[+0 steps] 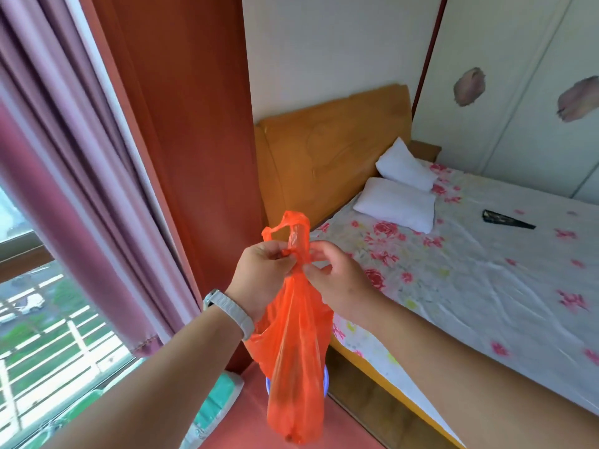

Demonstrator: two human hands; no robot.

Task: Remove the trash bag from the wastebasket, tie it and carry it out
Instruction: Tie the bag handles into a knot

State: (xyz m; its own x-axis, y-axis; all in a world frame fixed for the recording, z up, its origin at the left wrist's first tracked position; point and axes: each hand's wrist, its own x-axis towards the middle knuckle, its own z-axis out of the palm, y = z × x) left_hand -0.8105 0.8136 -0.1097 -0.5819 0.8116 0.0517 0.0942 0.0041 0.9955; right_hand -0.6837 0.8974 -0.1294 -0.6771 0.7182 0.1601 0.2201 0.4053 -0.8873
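Beside the bed (470, 280), you are holding the orange trash bag (296, 367) in mid-air; your left hand (259, 273) and right hand (337, 280) are both pinching its twisted neck (handles (290, 230) sticking up), body hanging over the mostly hidden wastebasket (326, 377).

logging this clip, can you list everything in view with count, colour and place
thin plastic trash bag: one, orange, hanging mid-air at centre, neck pinched by both hands
round wastebasket: one, pale blue rim, on the floor behind the bag
wooden bed: one, orange-brown headboard, floral sheet, right
pillows: two, white, by the headboard
flat dark object: one, black, on the sheet
curtain: one, mauve, left by the window
wristwatch: one, white, left wrist
left hand: pinching the bag's neck
right hand: pinching the bag's neck
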